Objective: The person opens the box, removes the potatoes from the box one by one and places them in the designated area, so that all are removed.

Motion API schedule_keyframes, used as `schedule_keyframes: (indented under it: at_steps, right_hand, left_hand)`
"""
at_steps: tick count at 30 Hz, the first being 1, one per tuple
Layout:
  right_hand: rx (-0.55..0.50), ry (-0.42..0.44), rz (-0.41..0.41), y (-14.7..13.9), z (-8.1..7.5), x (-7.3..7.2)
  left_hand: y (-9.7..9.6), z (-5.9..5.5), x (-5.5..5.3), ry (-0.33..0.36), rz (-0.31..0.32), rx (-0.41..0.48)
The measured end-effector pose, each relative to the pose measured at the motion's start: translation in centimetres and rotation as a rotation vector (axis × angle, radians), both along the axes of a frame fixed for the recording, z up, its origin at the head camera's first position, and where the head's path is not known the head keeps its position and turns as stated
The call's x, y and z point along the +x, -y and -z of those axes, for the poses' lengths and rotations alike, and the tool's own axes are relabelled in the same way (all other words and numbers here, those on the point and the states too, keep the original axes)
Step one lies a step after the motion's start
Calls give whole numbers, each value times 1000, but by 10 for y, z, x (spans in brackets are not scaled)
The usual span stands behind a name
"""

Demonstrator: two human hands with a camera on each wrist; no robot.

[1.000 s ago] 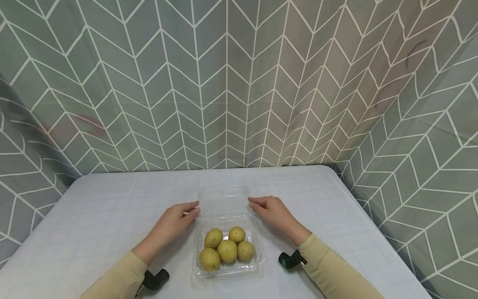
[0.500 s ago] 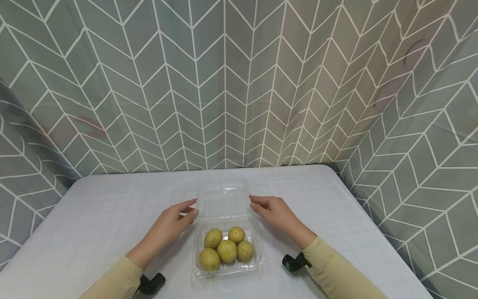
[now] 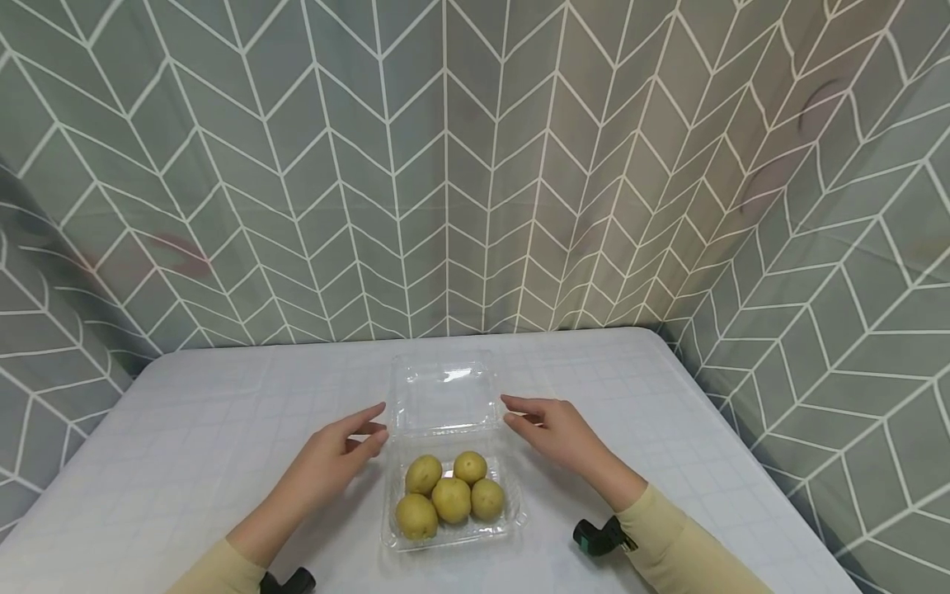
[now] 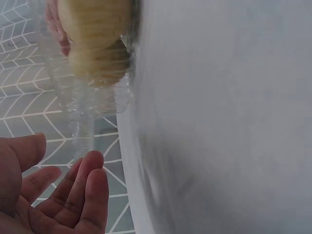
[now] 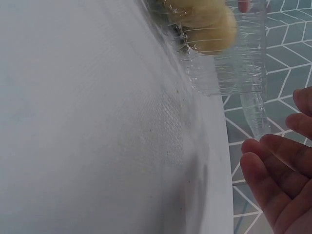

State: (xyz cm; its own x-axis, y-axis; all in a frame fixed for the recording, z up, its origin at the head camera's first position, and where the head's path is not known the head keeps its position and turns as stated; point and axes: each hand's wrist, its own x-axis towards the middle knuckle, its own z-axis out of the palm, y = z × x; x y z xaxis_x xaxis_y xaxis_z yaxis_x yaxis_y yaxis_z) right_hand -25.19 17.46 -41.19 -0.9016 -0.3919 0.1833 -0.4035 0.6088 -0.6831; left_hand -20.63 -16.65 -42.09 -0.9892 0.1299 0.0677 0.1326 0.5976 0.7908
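A clear plastic clamshell box (image 3: 393, 540) lies on the table with its lid (image 3: 445, 396) folded back on the far side. Several yellow-green round fruits or potatoes (image 3: 451, 500) sit in its base; their exact kind I cannot tell. To the left of the lid is my left hand (image 3: 326, 462), fingers extended and spread from the thumb, holding nothing. My right hand (image 3: 560, 433) stays on the lid's right side, fingers loosely bent with a gap to the plastic. Both wrist views show relaxed fingertips beside the transparent lid edge, the yellow pieces visible through the box wall.
A white cloth with a faint grid covers the table (image 3: 223, 429). Behind and to the sides hangs a grey-green curtain (image 3: 460, 165) with white chevron lines. Each wrist carries a black camera mount, such as the right one (image 3: 599, 536).
The lid has tipped farther back and looks flatter. Both hands have drawn outward from its sides, the left down-left and the right to the right. The box base and its contents stayed put.
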Motion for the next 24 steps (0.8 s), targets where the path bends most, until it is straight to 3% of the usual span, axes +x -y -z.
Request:
schedule_keyframes:
  at_steps: [17,21,24]
  right_hand:
    - [-8,33,-3,-9,2,16]
    - [-8,36,2,-10,1,17]
    - [-12,43,11,-11,-2,20]
  left_hand:
    - [-2,-1,45,62,52,-10]
    - [0,2,54,113,128,10]
    - [1,3,58,189,205,80]
